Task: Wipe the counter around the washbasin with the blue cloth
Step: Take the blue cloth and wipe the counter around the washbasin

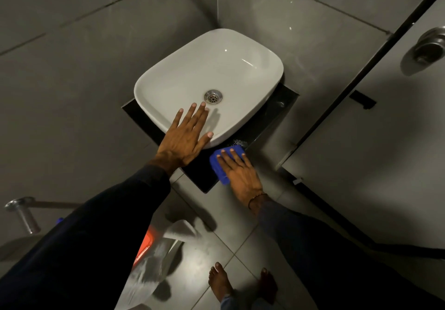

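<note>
A white washbasin (224, 73) with a metal drain sits on a small black counter (274, 114) in a wall corner. My left hand (185, 138) lies flat, fingers spread, on the basin's near rim. The folded blue cloth (218, 165) rests on the counter's front edge, just below the basin's rim. My right hand (237, 172) presses flat on top of the cloth, covering most of it. A small wet patch glistens on the counter just beyond the cloth.
Grey tiled walls meet behind the basin. A grey partition door (375, 141) with a metal knob (431, 44) stands to the right. A metal holder (22, 213) projects at the left. An orange container (145, 244) and clear plastic lie on the floor, near my bare feet (221, 280).
</note>
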A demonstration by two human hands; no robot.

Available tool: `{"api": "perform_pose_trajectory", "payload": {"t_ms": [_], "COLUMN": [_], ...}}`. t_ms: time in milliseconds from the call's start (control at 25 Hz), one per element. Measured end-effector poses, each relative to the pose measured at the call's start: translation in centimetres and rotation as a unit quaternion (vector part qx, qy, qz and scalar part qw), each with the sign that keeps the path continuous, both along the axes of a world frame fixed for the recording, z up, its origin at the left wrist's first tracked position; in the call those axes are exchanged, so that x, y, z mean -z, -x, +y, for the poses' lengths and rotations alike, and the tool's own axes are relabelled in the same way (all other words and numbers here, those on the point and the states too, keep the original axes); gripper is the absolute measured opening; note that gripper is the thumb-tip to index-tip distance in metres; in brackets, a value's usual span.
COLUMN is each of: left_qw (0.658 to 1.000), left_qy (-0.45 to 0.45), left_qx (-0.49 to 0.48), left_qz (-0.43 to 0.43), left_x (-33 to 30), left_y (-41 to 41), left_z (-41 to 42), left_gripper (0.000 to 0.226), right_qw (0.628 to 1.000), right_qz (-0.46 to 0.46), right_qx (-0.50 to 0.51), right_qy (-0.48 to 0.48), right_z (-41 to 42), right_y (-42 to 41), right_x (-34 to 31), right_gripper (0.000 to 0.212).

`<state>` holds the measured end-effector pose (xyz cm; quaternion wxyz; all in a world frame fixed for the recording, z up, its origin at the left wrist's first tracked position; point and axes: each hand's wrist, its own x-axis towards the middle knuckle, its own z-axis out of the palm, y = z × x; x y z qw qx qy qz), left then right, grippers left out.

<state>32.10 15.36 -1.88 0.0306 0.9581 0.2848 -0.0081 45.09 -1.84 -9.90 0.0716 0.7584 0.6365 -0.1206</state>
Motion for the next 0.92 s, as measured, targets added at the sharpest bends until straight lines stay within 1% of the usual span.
{"api": "perform_pose_trajectory", "payload": {"t_ms": [80,120,160,200,280,360,400,520,600,640,760,800,840,920], "left_qw": [1.0,1.0,1.0,1.0,1.0,1.0,1.0,0.999,0.998,0.998,0.996,0.996,0.995,0.994], "left_qy": [0.003,0.002,0.003,0.005,0.004,0.0,-0.001,-0.003,-0.005,-0.002,0.008,0.008,0.006,0.003], "left_qx": [0.016,0.017,0.015,0.011,0.006,0.002,-0.001,-0.022,-0.044,-0.054,-0.073,-0.078,-0.084,-0.098], "left_qz": [0.009,0.011,0.011,0.011,0.014,0.021,0.025,0.036,0.04,0.042,0.047,0.048,0.048,0.043], "left_x": [-0.1,-0.2,-0.2,-0.2,-0.3,-0.3,-0.3,-0.3,-0.3,-0.3,-0.5,-0.5,-0.5,-0.4], "left_y": [0.1,0.2,0.2,0.1,0.0,-0.1,-0.1,-0.3,-0.4,-0.5,-0.6,-0.9,-1.2,-2.2], "left_z": [0.1,0.2,0.2,0.2,0.3,0.3,0.2,-0.3,-0.6,-0.8,-0.9,-0.9,-1.0,-1.3], "left_gripper": [0.071,0.071,0.071,0.071,0.072,0.073,0.073,0.071,0.07,0.071,0.076,0.078,0.079,0.078], "right_qw": [0.997,0.995,0.995,0.997,0.999,0.997,0.998,0.999,0.998,0.999,0.994,0.991,0.99,0.994], "right_qz": [0.017,0.03,0.045,0.052,0.041,0.033,0.026,0.023,0.032,0.038,0.033,0.03,0.025,0.012], "right_qx": [0.076,0.096,0.09,0.061,-0.027,-0.069,-0.06,0.033,0.049,0.028,-0.107,-0.131,-0.135,-0.113], "right_qy": [-0.008,-0.012,-0.013,-0.012,0.0,-0.009,-0.013,-0.013,-0.02,-0.02,-0.006,0.002,0.006,0.001], "right_z": [0.3,0.3,0.2,0.0,-0.8,-0.7,-0.4,0.6,1.0,0.9,-0.2,-0.2,0.3,1.8], "right_y": [-2.0,-1.9,-1.2,-0.1,0.8,-1.5,-3.2,-7.3,-7.7,-7.3,-4.7,-4.1,-3.9,-4.4], "right_x": [-0.3,-0.4,-0.3,0.0,0.4,0.4,0.2,-0.9,-1.1,-1.1,-0.2,0.1,0.2,0.0], "right_gripper": [0.079,0.079,0.082,0.084,0.085,0.081,0.078,0.07,0.068,0.068,0.075,0.077,0.078,0.078]}}
